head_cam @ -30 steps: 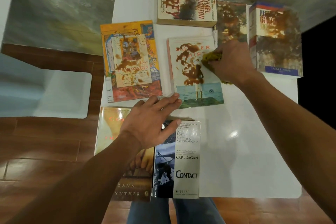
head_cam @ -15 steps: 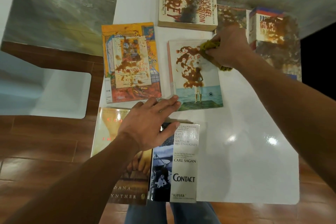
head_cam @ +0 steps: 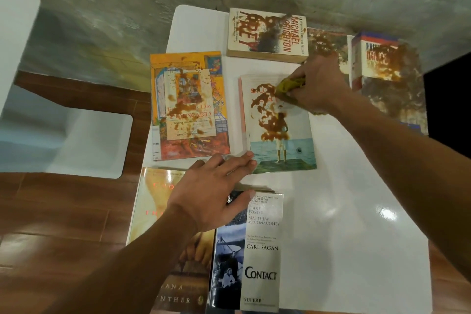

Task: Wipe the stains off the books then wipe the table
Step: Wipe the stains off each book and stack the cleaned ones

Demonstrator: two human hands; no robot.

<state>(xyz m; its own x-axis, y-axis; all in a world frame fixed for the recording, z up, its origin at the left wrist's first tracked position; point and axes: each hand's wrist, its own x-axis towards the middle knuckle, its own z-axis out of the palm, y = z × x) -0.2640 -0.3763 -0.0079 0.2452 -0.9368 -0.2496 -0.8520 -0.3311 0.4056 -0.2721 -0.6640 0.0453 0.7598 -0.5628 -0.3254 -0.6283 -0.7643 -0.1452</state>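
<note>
Wiping is under way on the middle book (head_cam: 277, 122), which lies near the centre of the tabletop (head_cam: 344, 211). There is one view only, from the head camera.

Right hand (head_cam: 318, 84): its fingers are curled round a yellow-green cloth (head_cam: 290, 84) and press it onto the upper right part of that cover. A brown stain (head_cam: 270, 115) runs from the title area down the middle of the cover, so this book is judged partly treated at most.

Left hand (head_cam: 211, 191): its fingers are straight and close together, lying flat over the gap between the books, with the fingertips at the lower left corner of the middle book, apparently steadying it.

Remaining work, as far as visible:
- The orange book (head_cam: 188, 107) at the left edge carries brown spatter.
- The Crichton paperback (head_cam: 267, 35) at the far edge carries a dark blotch.
- The two books (head_cam: 387, 71) at the far right corner are heavily stained; one is mostly hidden behind the right hand.

The Contact paperback (head_cam: 254, 250) and the pale book (head_cam: 158, 211) at the near edge show no obvious stain.

The tabletop wipe is judged not yet begun. Overall the task is at an early stage.
</note>
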